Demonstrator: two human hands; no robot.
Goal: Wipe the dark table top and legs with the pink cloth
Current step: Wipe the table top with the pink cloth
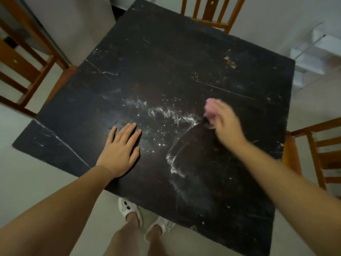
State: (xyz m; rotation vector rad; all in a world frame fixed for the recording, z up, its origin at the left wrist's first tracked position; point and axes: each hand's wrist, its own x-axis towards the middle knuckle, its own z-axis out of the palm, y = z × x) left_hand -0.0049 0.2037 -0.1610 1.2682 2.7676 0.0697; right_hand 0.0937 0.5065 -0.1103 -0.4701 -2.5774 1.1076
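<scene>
Nearest, below the table's near edge, the person's feet stand in white slippers (131,209) on a pale floor (29,178). Both bare forearms reach up and over the dark table (166,58), which is square, scuffed and scratched all over.

The left hand (120,150) lies flat on the top near the left of the near edge, fingers straight and close together, palm down, holding nothing. Just beyond its fingertips and off to the right spreads a scatter of white powder (166,113) — thickest in a ragged streak across the middle, with another curved smear closer in, beside the right forearm. Between those two smears the surface looks darker, in a rounded sweep.

The right hand (226,122) is blurred, set further in and to the right of the powder. Its fingers curl around the pink cloth (210,109), bunched into a wad that shows past the knuckles on the far-left side of the hand and sits down on the table top at the end of the white streak.

Further back there is a chipped pale patch (230,61) toward the far right corner. Wooden chairs (212,12) stand around the table — one at the far side, one left, one right
</scene>
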